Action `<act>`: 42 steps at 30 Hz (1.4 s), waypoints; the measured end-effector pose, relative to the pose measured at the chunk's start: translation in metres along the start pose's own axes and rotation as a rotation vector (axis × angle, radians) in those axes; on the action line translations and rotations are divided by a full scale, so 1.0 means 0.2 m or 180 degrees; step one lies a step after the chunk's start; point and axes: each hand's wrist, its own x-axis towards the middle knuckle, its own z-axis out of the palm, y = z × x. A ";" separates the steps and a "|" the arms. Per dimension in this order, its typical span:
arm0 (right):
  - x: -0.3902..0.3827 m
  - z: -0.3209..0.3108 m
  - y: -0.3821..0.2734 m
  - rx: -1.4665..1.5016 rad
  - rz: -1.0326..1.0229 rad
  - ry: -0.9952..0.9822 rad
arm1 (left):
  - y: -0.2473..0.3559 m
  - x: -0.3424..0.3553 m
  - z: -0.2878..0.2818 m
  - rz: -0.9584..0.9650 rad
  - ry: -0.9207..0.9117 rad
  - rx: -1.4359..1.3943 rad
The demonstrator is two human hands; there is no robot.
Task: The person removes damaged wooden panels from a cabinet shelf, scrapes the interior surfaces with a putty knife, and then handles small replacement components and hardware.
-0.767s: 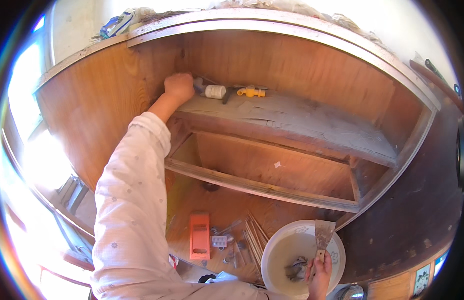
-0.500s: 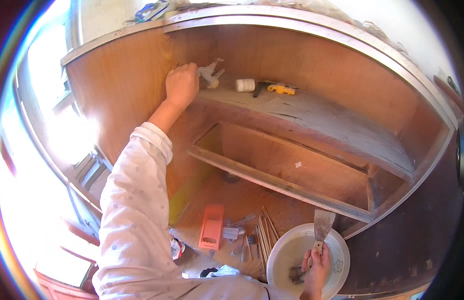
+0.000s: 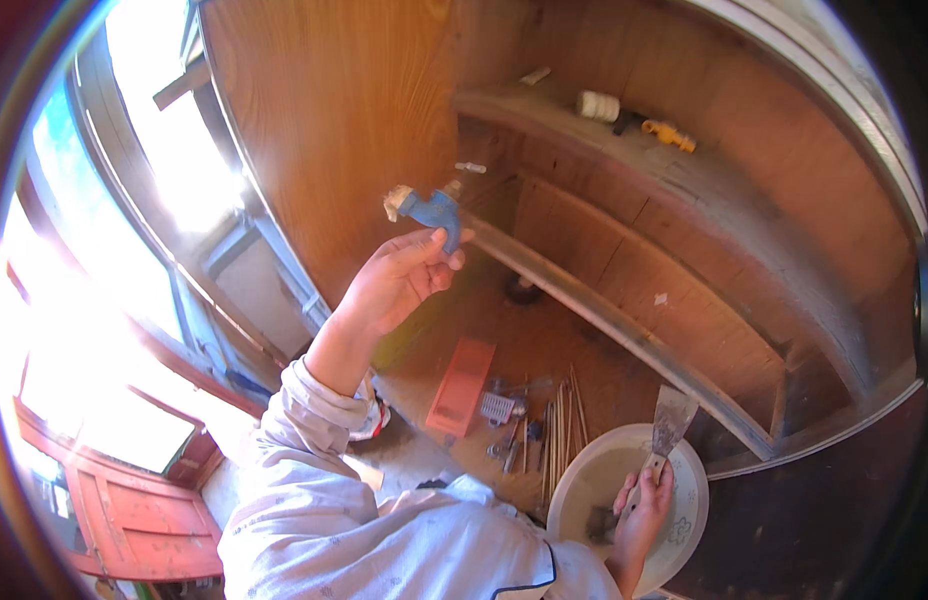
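My left hand [image 3: 404,275] is raised in front of the wooden cabinet, closed on a blue water tap [image 3: 434,213]. The tap has a pale, ragged wrap around one end. At the lower right, my right hand [image 3: 644,510] grips a scraper [image 3: 672,420] by its handle, blade pointing up. That hand is over a white basin [image 3: 692,520] with a flower pattern on its inner wall. Something dark grey lies by the fingers in the basin; I cannot make out what it is.
On the dusty cabinet shelf [image 3: 724,205] lie a white cylinder [image 3: 598,106] and a yellow valve fitting [image 3: 670,135]. Below are an open wooden frame [image 3: 624,335], a red-orange plastic grater [image 3: 461,388], thin sticks [image 3: 564,430] and small tools. Bright windows stand at left.
My left hand has come off the upper shelf, bringing the tap out in front of the cabinet. The view has swung left. My right hand still holds the scraper over the basin.
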 end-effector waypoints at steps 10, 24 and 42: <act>-0.04 0.12 0.01 -0.0264 0.0289 -0.0102 | -0.27 -0.17 -0.13 -0.0366 0.0434 0.0751; -0.05 0.23 0.16 -0.0239 0.0244 -0.0341 | -0.55 -0.31 -0.16 0.1313 0.1511 0.3616; -0.06 0.29 0.24 -0.0514 0.0602 -0.0088 | -1.20 -0.58 -0.72 -0.0341 0.2318 0.4072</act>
